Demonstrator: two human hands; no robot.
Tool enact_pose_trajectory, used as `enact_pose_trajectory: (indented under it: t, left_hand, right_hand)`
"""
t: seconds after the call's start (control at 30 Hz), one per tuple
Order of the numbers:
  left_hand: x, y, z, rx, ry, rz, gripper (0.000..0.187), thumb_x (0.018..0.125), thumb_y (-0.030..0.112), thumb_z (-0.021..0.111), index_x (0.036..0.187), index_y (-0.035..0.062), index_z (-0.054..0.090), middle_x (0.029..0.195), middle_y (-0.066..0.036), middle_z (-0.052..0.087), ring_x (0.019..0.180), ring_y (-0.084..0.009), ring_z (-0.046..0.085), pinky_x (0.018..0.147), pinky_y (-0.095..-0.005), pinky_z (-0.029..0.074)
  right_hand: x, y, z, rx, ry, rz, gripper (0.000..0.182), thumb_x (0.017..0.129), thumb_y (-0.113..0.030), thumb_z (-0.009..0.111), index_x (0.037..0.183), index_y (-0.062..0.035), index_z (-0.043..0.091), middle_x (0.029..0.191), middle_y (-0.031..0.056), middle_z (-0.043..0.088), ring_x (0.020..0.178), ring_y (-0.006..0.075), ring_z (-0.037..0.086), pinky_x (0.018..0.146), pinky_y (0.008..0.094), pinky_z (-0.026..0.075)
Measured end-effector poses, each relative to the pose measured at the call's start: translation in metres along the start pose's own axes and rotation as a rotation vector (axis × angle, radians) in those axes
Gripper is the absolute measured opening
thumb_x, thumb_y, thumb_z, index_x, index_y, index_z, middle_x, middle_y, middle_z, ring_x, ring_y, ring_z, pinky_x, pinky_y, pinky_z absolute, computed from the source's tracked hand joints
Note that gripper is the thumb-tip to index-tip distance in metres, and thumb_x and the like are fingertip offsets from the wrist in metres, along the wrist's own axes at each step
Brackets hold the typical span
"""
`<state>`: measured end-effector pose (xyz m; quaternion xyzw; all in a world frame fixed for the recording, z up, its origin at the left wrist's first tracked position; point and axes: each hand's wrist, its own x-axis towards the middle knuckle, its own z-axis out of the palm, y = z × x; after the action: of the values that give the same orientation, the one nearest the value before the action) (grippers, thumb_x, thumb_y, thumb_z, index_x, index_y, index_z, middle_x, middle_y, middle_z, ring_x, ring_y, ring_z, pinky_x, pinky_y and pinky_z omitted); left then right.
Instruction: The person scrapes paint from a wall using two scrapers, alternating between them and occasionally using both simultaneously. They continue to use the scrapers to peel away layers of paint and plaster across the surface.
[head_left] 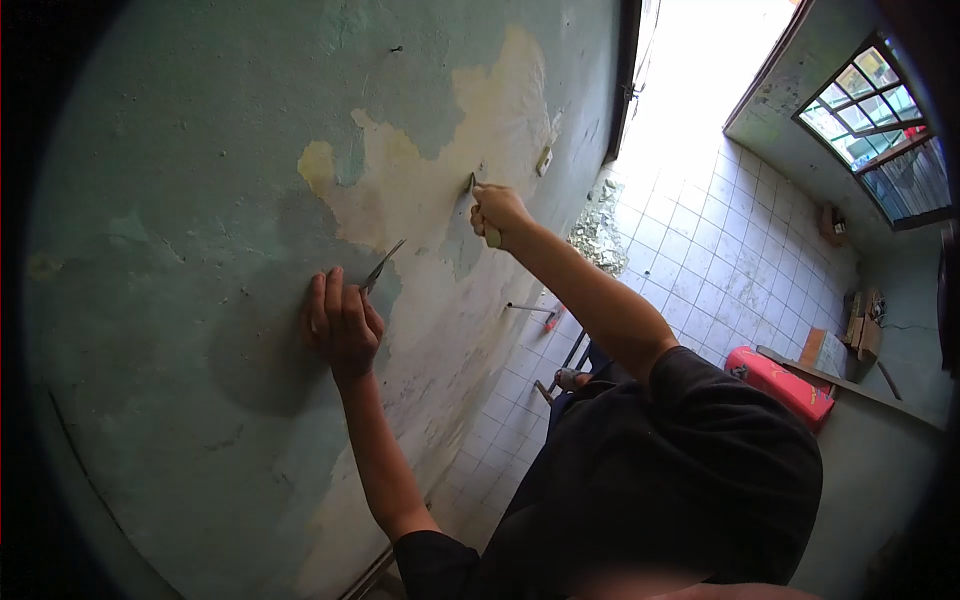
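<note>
My left hand [345,325] rests against the green painted wall [180,300], its fingertips on the surface. A thin, pointed grey blade-like piece [384,265] sticks out between its thumb and forefinger; I cannot make out its exact kind. Higher up, my right hand [500,215] is closed around a scraper, with the end of its pale handle [492,236] showing below the fist. The scraper's small dark blade [473,182] meets the wall at a bare cream patch [430,190], where the green paint is gone. Ragged paint edges border this patch.
Paint flakes [600,232] lie heaped on the tiled floor [690,240] along the wall. A nail [397,49] and a switch plate [544,161] are on the wall. A red-handled tool [551,319] is lower down. A red case [780,385] stands behind me at right.
</note>
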<state>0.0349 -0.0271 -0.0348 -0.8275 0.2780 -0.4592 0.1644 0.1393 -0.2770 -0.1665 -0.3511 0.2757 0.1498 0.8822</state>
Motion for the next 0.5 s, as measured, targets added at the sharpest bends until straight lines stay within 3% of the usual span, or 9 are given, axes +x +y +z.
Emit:
enact_pose_trajectory:
  t: [0.13, 0.17, 0.2, 0.4, 0.5]
  left_hand:
    - [-0.007, 0.004, -0.005, 0.026, -0.009, 0.003, 0.014, 0.106, 0.024, 0.051, 0.105, 0.0133, 0.06, 0.122, -0.005, 0.07, 0.122, -0.0272, 0.062, 0.099, -0.0407, 0.045]
    - [-0.003, 0.0, -0.001, 0.034, 0.007, 0.0, 0.015, 0.107, 0.025, 0.05, 0.103, 0.0156, 0.06, 0.123, -0.003, 0.071, 0.123, -0.0244, 0.062, 0.098, -0.0394, 0.044]
    - [0.002, -0.003, 0.005, 0.039, 0.016, -0.001, 0.015, 0.107, 0.025, 0.05, 0.103, 0.0156, 0.06, 0.123, -0.003, 0.071, 0.123, -0.0244, 0.062, 0.098, -0.0394, 0.044]
    - [0.0, 0.001, -0.002, 0.02, 0.009, -0.001, 0.015, 0.106, 0.026, 0.051, 0.103, 0.0147, 0.06, 0.122, -0.004, 0.071, 0.124, -0.0249, 0.061, 0.097, -0.0397, 0.044]
    - [-0.007, 0.003, -0.005, 0.014, 0.006, 0.0, 0.014, 0.106, 0.025, 0.05, 0.103, 0.0149, 0.06, 0.122, -0.003, 0.071, 0.124, -0.0248, 0.061, 0.097, -0.0395, 0.045]
  right_hand:
    - [0.038, 0.008, -0.017, -0.112, 0.077, 0.02, 0.019, 0.104, -0.019, 0.05, 0.092, -0.0041, 0.051, 0.063, 0.0078, 0.05, 0.045, 0.0197, 0.049, 0.04, 0.0361, 0.041]
    - [0.057, 0.037, -0.028, -0.046, -0.066, -0.11, 0.022, 0.104, -0.022, 0.048, 0.089, -0.0059, 0.051, 0.061, 0.0089, 0.051, 0.044, 0.0222, 0.05, 0.041, 0.0382, 0.042]
    - [0.019, 0.025, -0.013, -0.026, -0.09, -0.083, 0.023, 0.104, -0.022, 0.049, 0.087, -0.0065, 0.051, 0.062, 0.0091, 0.051, 0.044, 0.022, 0.05, 0.04, 0.0386, 0.042]
    - [0.01, 0.015, -0.004, 0.07, 0.044, 0.006, 0.02, 0.103, -0.017, 0.053, 0.088, -0.0047, 0.051, 0.063, 0.0095, 0.049, 0.045, 0.0204, 0.05, 0.039, 0.0384, 0.041]
    - [0.022, 0.028, -0.014, 0.05, 0.031, 0.024, 0.016, 0.101, -0.019, 0.053, 0.092, -0.0058, 0.049, 0.063, 0.007, 0.047, 0.045, 0.0236, 0.05, 0.039, 0.04, 0.04]
